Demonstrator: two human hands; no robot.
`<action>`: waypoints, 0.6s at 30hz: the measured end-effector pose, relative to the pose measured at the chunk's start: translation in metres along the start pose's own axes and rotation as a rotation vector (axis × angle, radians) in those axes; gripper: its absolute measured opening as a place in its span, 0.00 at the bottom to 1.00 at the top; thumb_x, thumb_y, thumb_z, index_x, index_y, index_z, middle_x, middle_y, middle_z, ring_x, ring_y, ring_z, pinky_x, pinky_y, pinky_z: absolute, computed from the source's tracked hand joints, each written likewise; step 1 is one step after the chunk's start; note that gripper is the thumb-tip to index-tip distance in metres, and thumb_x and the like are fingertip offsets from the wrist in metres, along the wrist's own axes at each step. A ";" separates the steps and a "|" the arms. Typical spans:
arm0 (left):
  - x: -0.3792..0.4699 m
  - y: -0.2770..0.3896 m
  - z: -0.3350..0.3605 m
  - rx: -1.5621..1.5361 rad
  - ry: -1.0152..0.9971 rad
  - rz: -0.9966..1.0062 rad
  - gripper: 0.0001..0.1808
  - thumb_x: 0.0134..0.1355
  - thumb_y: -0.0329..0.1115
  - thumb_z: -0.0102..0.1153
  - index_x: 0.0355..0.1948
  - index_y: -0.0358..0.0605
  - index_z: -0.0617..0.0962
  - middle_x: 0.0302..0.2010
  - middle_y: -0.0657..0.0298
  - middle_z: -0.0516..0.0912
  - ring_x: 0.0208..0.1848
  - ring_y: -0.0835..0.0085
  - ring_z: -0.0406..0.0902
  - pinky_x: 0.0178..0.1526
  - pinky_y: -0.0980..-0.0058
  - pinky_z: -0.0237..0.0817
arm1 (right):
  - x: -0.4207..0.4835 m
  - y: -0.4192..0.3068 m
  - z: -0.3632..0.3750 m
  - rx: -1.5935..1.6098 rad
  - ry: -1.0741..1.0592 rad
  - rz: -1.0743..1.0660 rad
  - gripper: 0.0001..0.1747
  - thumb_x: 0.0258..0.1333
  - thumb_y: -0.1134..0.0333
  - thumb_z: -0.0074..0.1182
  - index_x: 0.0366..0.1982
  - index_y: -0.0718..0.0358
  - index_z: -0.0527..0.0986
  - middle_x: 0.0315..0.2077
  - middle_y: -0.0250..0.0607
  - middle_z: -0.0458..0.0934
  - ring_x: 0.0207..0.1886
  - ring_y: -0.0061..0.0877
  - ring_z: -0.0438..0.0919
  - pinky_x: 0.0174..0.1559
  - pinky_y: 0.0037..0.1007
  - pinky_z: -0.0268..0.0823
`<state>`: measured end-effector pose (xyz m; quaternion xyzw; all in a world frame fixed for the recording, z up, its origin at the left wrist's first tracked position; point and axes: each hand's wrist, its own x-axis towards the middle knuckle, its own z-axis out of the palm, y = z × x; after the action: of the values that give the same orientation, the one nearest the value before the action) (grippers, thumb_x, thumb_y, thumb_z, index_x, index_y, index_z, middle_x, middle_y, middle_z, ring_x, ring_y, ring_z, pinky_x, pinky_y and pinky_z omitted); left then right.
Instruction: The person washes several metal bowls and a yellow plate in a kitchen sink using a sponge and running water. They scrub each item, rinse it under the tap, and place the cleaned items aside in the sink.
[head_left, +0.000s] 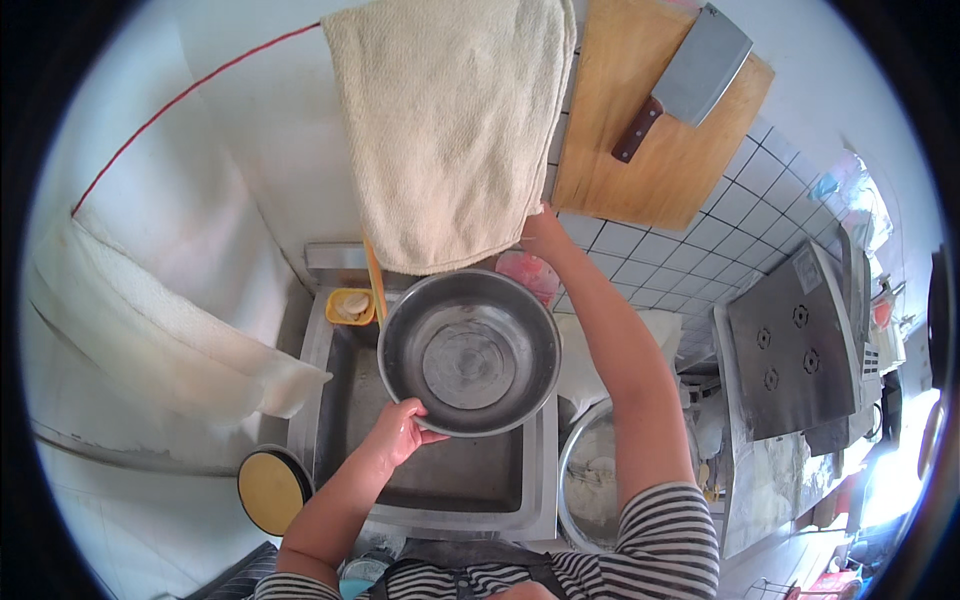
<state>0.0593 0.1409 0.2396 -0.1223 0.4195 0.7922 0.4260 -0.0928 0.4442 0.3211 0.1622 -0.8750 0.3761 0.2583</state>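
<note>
My left hand (401, 433) grips the near-left rim of a round stainless steel basin (469, 360), thumb over the edge. The basin appears empty and is held above a steel sink (450, 476). My right hand (541, 234) reaches to the lower right corner of a hanging beige towel (457, 135); the towel partly hides the fingers, and whether they hold it is unclear. Just below that hand is a translucent pink plastic item (527, 276). A yellow soap dish (350, 307) with pale soap in it rests on the sink's back left corner.
A wooden cutting board (600, 150) and a cleaver (701, 67) are at the tiled wall, upper right. Right of the sink is a large metal bowl (592, 480) with pale residue. Another cloth (187, 330) hangs at left above a round yellow-topped container (271, 492). A steel stove (795, 345) stands far right.
</note>
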 end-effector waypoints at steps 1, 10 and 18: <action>0.003 0.008 0.009 0.008 -0.017 -0.004 0.16 0.49 0.28 0.41 0.39 0.28 0.69 0.41 0.49 0.75 0.45 0.55 0.74 0.50 0.51 0.64 | 0.007 0.018 0.004 0.039 -0.018 0.061 0.15 0.50 0.65 0.48 0.40 0.64 0.72 0.34 0.50 0.76 0.40 0.40 0.75 0.42 0.32 0.65; 0.009 0.032 0.037 0.073 -0.030 -0.014 0.19 0.51 0.29 0.40 0.44 0.28 0.67 0.44 0.48 0.74 0.46 0.55 0.73 0.50 0.52 0.63 | -0.004 0.101 0.047 0.127 -0.110 0.407 0.18 0.49 0.58 0.47 0.35 0.65 0.74 0.33 0.51 0.77 0.37 0.41 0.75 0.40 0.34 0.65; 0.010 0.032 0.032 0.101 0.037 -0.006 0.20 0.51 0.30 0.40 0.45 0.28 0.67 0.44 0.48 0.74 0.46 0.55 0.73 0.50 0.52 0.64 | -0.002 0.103 0.040 -0.090 -0.062 0.138 0.18 0.49 0.58 0.45 0.35 0.65 0.74 0.33 0.53 0.76 0.37 0.44 0.74 0.41 0.34 0.64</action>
<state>0.0336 0.1623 0.2721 -0.1165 0.4663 0.7663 0.4263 -0.1539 0.4835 0.2375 0.1014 -0.9076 0.3480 0.2118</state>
